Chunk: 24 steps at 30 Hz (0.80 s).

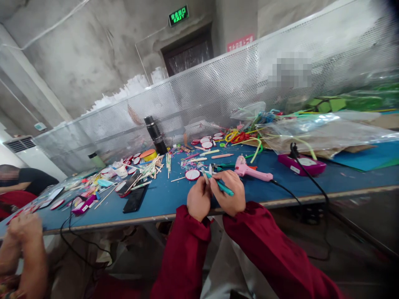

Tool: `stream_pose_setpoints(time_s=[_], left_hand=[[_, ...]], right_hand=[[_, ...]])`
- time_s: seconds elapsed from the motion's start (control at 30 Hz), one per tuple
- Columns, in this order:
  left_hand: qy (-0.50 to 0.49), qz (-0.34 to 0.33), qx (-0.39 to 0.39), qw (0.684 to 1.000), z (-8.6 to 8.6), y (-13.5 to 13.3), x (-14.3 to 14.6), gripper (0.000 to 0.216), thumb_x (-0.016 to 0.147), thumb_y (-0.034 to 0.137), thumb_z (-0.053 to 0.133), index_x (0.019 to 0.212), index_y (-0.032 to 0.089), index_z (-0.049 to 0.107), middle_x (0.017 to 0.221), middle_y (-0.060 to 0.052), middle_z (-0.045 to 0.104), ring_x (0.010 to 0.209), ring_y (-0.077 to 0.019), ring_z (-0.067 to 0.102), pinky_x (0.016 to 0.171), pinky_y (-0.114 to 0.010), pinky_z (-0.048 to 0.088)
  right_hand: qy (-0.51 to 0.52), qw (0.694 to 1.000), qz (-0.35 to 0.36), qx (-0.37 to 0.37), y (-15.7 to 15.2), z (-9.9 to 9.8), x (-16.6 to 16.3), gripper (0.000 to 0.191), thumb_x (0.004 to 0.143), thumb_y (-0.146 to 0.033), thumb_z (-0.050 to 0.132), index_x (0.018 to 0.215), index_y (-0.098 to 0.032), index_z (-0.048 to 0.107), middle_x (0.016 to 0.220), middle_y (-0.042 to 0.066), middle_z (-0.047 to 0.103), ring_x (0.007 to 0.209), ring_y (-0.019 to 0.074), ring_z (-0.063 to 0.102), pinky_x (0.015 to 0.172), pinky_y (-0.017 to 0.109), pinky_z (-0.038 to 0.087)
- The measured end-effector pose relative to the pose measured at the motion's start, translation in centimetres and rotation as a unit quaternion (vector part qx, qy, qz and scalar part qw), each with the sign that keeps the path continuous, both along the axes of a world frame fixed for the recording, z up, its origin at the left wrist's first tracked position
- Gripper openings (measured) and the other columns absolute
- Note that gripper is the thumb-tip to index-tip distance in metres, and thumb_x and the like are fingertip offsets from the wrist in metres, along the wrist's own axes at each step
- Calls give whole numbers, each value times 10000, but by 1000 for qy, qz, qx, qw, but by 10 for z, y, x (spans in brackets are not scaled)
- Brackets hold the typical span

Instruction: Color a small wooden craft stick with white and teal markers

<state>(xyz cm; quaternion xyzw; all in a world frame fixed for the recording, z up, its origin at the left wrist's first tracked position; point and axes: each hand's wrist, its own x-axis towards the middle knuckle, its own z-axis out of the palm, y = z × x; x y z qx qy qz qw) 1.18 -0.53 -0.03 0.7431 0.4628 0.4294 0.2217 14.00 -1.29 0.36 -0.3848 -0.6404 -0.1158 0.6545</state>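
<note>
Just below the middle of the frame, at the near edge of the blue table [162, 199], the person's two hands are working close together, nearly touching. The right hand [229, 192] is curling its fingers around a teal pen-like tool [222, 187]; the tool's long axis is running from the lower right, where its end is poking out past the knuckles, up and to the left toward the left hand. The left hand [198, 198] is closing into a loose fist, its thumb and forefinger pinching a thin pale stick [204, 174] that is rising almost upright above them. The tool's upper end is lying just beside that stick, so the meeting point is sitting between the two thumbs, equally near both hands; whether tool and stick are touching cannot be told.

Just above the hands a red-rimmed white disc [192, 174] is lying flat. To the right a pink glue gun [251, 170] is resting on its side. At the lower left of the frame another person's hand [23, 228] is showing.
</note>
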Motion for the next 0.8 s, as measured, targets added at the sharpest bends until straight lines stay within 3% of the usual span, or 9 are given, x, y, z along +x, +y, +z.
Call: stream_pose_setpoints(time_s=[0.8], left_hand=[[0,-3,5,1000,0,0,0,189,1000,356,440,992,233,584,919,-10,699,858,-168,625,808,-276,487]], right_hand=[[-5,1000,21,11,-1,2,-1,55,890,-191,624,863,-233,600,792,33,675,772,215,609,758,372,478]])
